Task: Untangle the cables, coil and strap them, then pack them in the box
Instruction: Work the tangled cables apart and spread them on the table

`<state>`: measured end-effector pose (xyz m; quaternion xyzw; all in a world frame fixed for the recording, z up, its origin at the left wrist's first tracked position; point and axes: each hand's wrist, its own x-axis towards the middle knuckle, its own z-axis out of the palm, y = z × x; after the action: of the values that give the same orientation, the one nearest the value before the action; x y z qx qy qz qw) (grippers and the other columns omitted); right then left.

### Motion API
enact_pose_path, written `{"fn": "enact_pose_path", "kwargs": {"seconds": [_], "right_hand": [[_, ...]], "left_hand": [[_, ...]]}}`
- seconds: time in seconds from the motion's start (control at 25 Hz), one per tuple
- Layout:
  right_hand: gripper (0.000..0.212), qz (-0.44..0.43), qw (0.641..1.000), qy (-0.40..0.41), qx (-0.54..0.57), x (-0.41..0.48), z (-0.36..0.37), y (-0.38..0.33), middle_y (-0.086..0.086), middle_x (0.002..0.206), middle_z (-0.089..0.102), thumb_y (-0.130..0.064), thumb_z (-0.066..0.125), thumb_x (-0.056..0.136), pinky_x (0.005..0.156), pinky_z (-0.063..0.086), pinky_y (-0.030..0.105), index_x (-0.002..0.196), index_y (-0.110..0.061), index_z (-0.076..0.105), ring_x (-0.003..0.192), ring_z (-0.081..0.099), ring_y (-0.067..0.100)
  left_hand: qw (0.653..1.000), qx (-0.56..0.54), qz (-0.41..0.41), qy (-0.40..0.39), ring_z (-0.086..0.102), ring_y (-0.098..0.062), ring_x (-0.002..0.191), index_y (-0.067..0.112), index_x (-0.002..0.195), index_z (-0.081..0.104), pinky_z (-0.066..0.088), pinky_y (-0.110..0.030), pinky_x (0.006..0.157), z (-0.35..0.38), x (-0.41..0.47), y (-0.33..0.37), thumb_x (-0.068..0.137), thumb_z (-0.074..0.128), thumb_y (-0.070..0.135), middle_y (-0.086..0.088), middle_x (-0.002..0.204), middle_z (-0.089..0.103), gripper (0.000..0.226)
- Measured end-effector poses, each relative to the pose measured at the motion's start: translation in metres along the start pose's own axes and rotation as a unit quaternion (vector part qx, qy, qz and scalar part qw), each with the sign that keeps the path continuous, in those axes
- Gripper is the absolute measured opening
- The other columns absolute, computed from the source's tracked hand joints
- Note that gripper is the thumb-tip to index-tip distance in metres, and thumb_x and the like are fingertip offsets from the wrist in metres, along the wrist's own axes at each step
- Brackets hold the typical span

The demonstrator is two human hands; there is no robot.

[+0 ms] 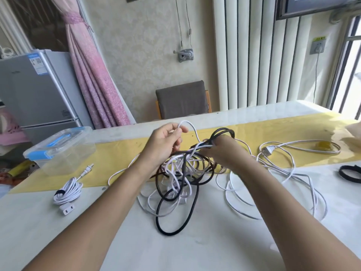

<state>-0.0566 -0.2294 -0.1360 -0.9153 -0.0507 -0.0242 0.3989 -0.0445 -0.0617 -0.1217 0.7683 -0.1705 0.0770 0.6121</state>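
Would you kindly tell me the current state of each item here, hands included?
Clear plastic box with blue-latched lid: lid on.
White cable bundle at left: coiled, strapped, outside the box.
Tangle of black and white cables: knotted, partly lifted.
Loose white cable at right: uncoiled, sprawled.
Black strap loop: unused, lying loose.
Left hand: pinches a white loop.
Right hand: grips black and white strands.

Daylight is pouring in from the window [351, 79] at the far right, blowing out its panes and glaring off the yellow strip [273, 132] on the pale counter [205, 247]. Shadows are falling soft and faint. The cables [181, 173] are showing sharp; edges are bending, the far right corner smearing.
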Motion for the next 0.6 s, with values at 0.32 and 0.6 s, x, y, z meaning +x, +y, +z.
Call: {"fn": "enact_pose_path", "kwargs": {"seconds": [0.32,0.6], "right_hand": [[0.027,-0.024,0.974,-0.125,0.187,0.001,0.012,0.003,-0.001,0.063,0.059,-0.035,0.074,0.075,0.061,0.036,0.029,0.075,-0.009,0.067,0.059,0.048,0.013],[0.038,0.164,0.853,0.053,0.493,0.006,0.006,0.002,-0.003,0.059,0.061,-0.007,0.064,0.083,0.061,0.036,0.022,0.046,-0.013,0.07,0.061,0.049,0.012]], "left_hand": [[0.993,-0.075,-0.009,0.093,0.04,-0.001,0.05,0.015,0.085,0.066,0.034,-0.01,0.052,0.015,-0.012,-0.024,0.099,0.045,0.008,0.007,0.061,0.046,0.026],[0.928,-0.345,-0.068,0.122,0.053,-0.007,0.053,0.005,0.081,0.064,0.05,-0.017,0.054,0.027,-0.019,-0.019,0.095,0.049,0.007,0.004,0.066,0.059,0.021]]}}
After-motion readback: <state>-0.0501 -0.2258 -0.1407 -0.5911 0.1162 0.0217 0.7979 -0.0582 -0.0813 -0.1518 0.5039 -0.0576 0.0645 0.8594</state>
